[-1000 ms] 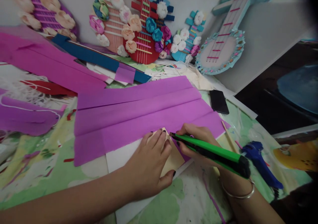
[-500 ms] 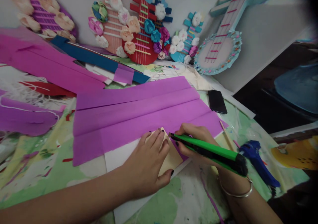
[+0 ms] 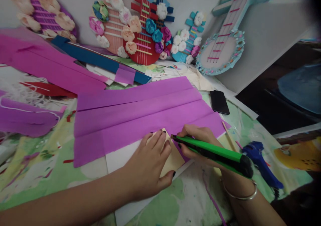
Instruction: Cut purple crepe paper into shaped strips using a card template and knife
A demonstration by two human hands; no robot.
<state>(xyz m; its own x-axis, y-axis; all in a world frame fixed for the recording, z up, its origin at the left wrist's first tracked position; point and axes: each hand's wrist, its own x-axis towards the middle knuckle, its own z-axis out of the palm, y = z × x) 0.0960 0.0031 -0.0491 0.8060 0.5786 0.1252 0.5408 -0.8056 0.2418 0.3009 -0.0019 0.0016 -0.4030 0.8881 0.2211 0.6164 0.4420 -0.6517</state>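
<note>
I see left hand (image 3: 152, 169) spread on card (image 3: 173, 159), right hand (image 3: 199, 133) gripping cutter (image 3: 217, 148); paper (image 3: 140, 111) looks light, soft, tearable; press near its edge.

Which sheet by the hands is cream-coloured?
The small cream card under the fingers of the left hand, beside the tip of the green utility knife in the right hand. The creased purple sheet and white sheet are larger.
</note>
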